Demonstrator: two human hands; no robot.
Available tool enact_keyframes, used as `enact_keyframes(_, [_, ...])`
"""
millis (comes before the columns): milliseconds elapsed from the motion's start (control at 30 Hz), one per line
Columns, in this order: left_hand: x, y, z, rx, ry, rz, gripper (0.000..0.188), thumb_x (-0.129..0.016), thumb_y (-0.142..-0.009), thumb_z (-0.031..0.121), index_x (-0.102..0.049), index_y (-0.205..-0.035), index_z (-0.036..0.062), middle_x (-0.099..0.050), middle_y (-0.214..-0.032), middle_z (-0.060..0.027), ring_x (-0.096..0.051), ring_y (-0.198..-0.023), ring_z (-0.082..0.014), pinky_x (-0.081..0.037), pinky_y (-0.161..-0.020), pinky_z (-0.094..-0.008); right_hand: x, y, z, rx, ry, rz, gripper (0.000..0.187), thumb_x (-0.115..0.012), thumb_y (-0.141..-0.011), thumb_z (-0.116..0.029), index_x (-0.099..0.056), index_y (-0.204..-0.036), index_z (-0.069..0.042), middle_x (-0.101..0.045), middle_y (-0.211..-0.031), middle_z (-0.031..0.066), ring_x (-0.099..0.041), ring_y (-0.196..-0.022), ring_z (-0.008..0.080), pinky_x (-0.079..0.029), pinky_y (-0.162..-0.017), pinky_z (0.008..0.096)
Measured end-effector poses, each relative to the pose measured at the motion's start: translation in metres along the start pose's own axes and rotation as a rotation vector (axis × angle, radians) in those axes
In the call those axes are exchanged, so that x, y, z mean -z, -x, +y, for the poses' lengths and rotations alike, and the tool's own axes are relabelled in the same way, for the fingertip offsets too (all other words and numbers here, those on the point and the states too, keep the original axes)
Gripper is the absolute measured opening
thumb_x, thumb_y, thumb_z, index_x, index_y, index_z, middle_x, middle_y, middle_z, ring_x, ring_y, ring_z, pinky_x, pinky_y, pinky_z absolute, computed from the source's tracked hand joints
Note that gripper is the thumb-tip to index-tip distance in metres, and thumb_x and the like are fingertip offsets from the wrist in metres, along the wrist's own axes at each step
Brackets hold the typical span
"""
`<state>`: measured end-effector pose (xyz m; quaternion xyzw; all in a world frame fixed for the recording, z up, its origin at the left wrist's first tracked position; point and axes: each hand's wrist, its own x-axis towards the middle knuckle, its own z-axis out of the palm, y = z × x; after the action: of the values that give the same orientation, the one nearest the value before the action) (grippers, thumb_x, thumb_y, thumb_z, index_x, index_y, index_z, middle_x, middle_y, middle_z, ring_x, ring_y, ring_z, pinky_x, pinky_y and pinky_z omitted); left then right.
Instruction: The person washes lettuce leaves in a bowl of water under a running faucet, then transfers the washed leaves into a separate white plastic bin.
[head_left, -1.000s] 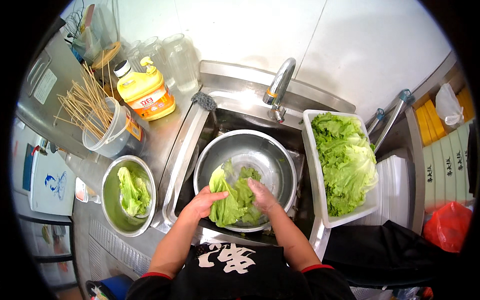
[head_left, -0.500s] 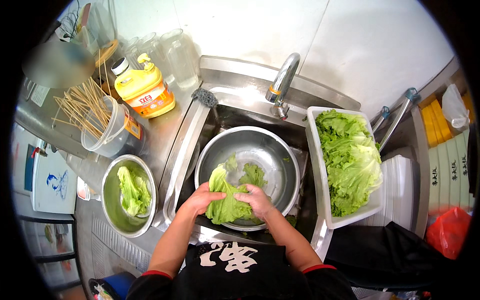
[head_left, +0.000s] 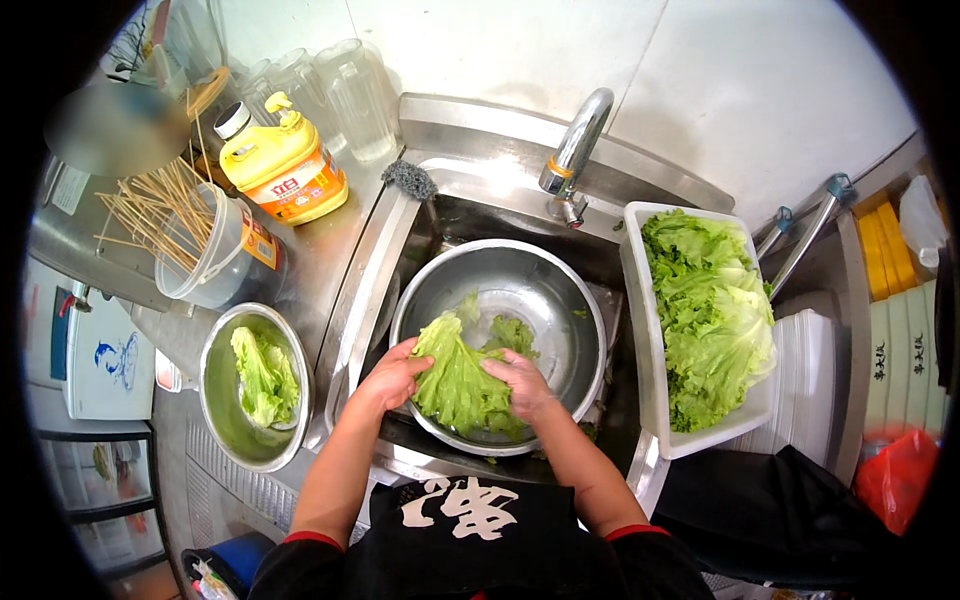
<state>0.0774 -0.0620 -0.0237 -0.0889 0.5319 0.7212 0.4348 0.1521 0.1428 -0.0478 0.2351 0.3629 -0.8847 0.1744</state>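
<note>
Between my two hands a green lettuce leaf [head_left: 455, 375] is spread out over the near part of a large steel basin [head_left: 560, 268], which stands in the sink. My left hand [head_left: 393, 374] pinches the leaf's left edge. On the opposite edge, my right hand [head_left: 522, 384] grips it with thumb and fingers. Smaller lettuce pieces [head_left: 512, 335] lie in the basin behind the held leaf. A white rectangular tub [head_left: 648, 335] to the right is heaped with lettuce leaves [head_left: 708, 320]. To the left, a smaller steel bowl [head_left: 212, 400] contains a lettuce piece [head_left: 264, 378].
A chrome faucet [head_left: 580, 150] rises behind the basin. A grey scrubber [head_left: 410, 179] rests on the sink's left rim. Left of it stand a yellow detergent jug [head_left: 285, 170], clear pitchers [head_left: 358, 105] and a plastic bucket [head_left: 225, 250] of wooden skewers. A red bag [head_left: 898, 480] is far right.
The leaf is spread wider between my hands. My left hand has shifted slightly up and left, and my right hand has moved slightly along the leaf's edge. The view has shifted a little.
</note>
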Motion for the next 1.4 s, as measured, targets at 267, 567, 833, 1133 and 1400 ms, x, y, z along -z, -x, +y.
enact_keyframes(267, [0.015,-0.051,-0.021,-0.194,-0.361,0.242,0.046,-0.052,-0.081,0.002,-0.037,-0.125,0.0019,-0.052,-0.112,-0.0084,-0.052,-0.1,-0.02,-0.044,-0.084,-0.0341,0.023,-0.065,0.062,0.189,0.753,0.316,0.044,-0.059,-0.08,-0.015,-0.045,-0.118,0.003,-0.06,-0.096,0.0137,-0.059,-0.086,0.0254,-0.046,-0.075,0.0329])
enact_keyframes(567, [0.019,-0.067,-0.054,0.113,-0.248,0.341,0.053,-0.061,-0.08,0.019,-0.038,-0.124,-0.0002,-0.057,-0.091,-0.0104,-0.055,-0.079,-0.0181,-0.046,-0.068,-0.0292,0.033,-0.056,0.069,0.541,1.496,0.368,0.03,-0.052,-0.076,-0.009,-0.053,-0.105,-0.005,-0.058,-0.09,0.0199,-0.056,-0.083,0.0344,-0.045,-0.071,0.043])
enact_keyframes(833, [0.0,-0.063,-0.063,0.294,-0.304,0.237,0.046,-0.054,-0.085,0.036,-0.042,-0.117,0.0053,-0.055,-0.106,-0.0094,-0.056,-0.088,-0.0153,-0.044,-0.072,-0.0243,0.053,-0.061,0.076,0.355,1.407,0.343,0.031,-0.053,-0.074,-0.011,-0.054,-0.105,-0.005,-0.058,-0.084,0.0204,-0.057,-0.08,0.0354,-0.045,-0.07,0.0427])
enact_keyframes(1133, [-0.007,-0.035,-0.051,0.241,0.063,0.1,0.09,-0.063,-0.076,0.046,-0.013,-0.138,0.0061,-0.016,-0.143,-0.0162,-0.018,-0.131,-0.0279,-0.019,-0.103,-0.0413,-0.04,-0.007,0.039,0.395,0.953,0.088,0.058,-0.059,-0.075,-0.012,-0.034,-0.127,-0.002,-0.052,-0.112,0.019,-0.053,-0.098,0.0291,-0.042,-0.083,0.0345])
enact_keyframes(1400, [-0.025,-0.005,-0.024,-0.118,0.142,-0.064,0.042,-0.055,-0.086,0.023,-0.039,-0.121,0.0059,-0.047,-0.117,-0.0067,-0.043,-0.109,-0.0172,-0.037,-0.09,-0.0336,-0.028,-0.011,0.032,0.416,0.927,0.181,0.064,-0.068,-0.073,-0.017,-0.037,-0.127,-0.002,-0.052,-0.113,0.0159,-0.052,-0.1,0.0211,-0.043,-0.084,0.0292])
